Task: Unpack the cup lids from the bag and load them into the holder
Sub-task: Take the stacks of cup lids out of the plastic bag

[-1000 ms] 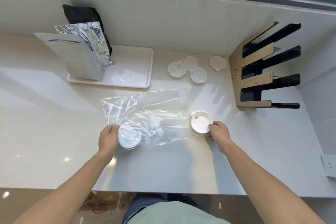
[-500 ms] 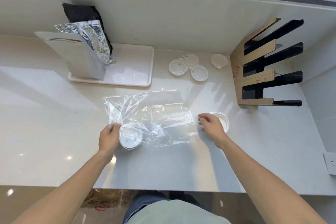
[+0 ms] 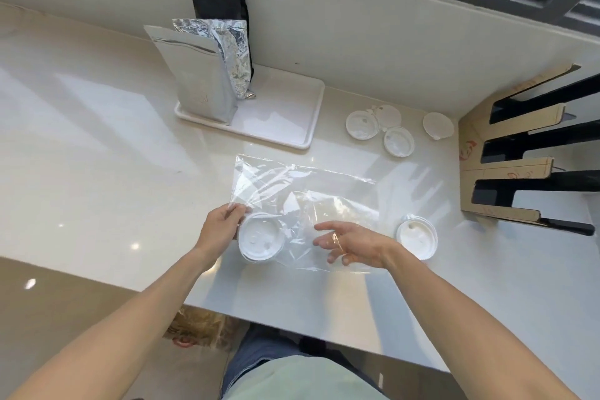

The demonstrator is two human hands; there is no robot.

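A clear plastic bag [image 3: 311, 191] lies flat on the counter. My left hand [image 3: 220, 226] pinches its near left corner, right beside a stack of white cup lids [image 3: 261, 239] inside the bag. My right hand [image 3: 352, 242] hovers with fingers spread at the bag's open right end, holding nothing. A small stack of white lids [image 3: 417, 237] rests on the counter just right of that hand. Several loose lids [image 3: 398, 141] lie farther back. The cardboard and black lid holder [image 3: 506, 169] stands at the right with its slots empty.
A white tray [image 3: 282, 114] at the back carries a silver foil pouch [image 3: 198, 75] and a black bag [image 3: 220, 10]. The wall and window frame run behind. The counter's front edge [image 3: 292, 321] is close to my body.
My right hand set the lid stack down on the counter at the right, let go, and moved left to the bag's open end. The left hand stayed on the bag corner.
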